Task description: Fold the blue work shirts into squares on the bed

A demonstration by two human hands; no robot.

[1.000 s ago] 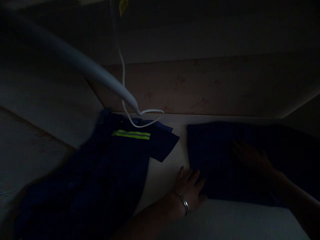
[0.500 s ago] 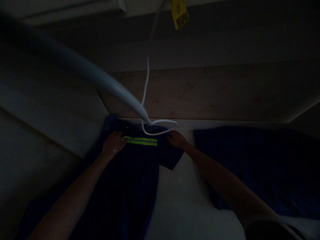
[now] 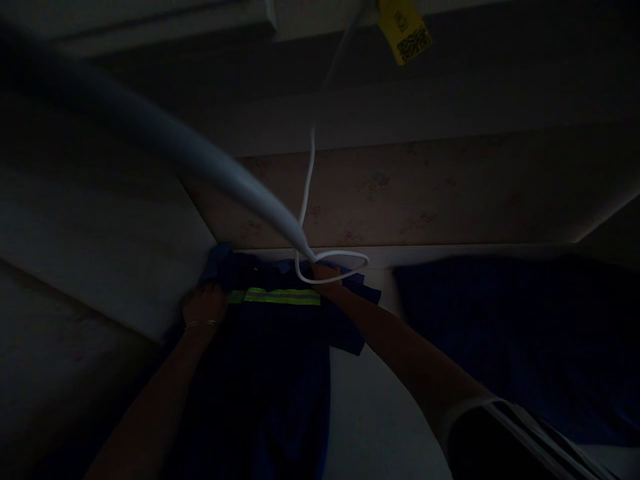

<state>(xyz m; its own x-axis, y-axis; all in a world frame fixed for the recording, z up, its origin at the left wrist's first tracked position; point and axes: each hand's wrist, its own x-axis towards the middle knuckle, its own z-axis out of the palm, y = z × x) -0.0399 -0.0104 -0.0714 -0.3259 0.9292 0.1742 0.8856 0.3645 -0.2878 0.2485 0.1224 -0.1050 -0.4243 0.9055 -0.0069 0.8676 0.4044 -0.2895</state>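
A dark blue work shirt [image 3: 260, 360] lies spread out on a pale surface, with a yellow-green and grey reflective stripe [image 3: 285, 296] across its upper part. At the shirt's left side, next to the stripe's left end, my left hand [image 3: 205, 305] is closed on the fabric, a thin bracelet at its wrist. My right hand [image 3: 327, 279] reaches to the top of the shirt near the collar; its fingers look closed on cloth but are partly hidden. A loop of white cable [image 3: 345, 253] hangs in front of that hand. A short sleeve spreads out below my right wrist.
A thick, pale tube [image 3: 225, 180] runs from upper left toward the cable loop, close to the camera. Another dark blue garment [image 3: 510, 333] lies to the right. Behind is a flower-patterned panel [image 3: 380, 200]. A yellow tag [image 3: 406, 33] hangs at the top. The light is very dim.
My left hand has moved left and slightly down, away from the stripe. My right hand has shifted left toward the collar, behind the cable loop. More of the stripe shows.
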